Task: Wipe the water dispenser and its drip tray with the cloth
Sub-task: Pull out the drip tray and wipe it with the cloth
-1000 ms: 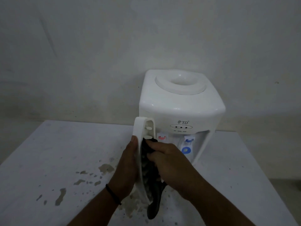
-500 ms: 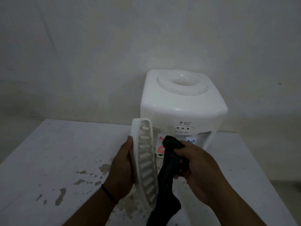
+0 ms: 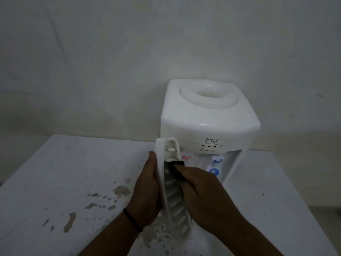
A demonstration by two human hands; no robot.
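Two hands work at the drip tray (image 3: 173, 196), which is off the water dispenser (image 3: 208, 124) and held on edge in front of it, above the table (image 3: 60, 182). Left hand (image 3: 145, 191) grips the tray's outer rim from the left, thumb up near the top end. Right hand (image 3: 201, 193) is closed around the dark cloth (image 3: 176, 168) and presses it against the slotted face near the tray's upper part. Half a second ago the right hand was off the tray with the cloth hanging loose down its right side; now the cloth is bunched under the fingers and only a small dark piece shows. Tray's slotted face is turned more edge-on than before. Dispenser stands at the table's far edge against the wall (image 3: 92, 61). Wet patches (image 3: 121, 191) lie on the table left of the hands.
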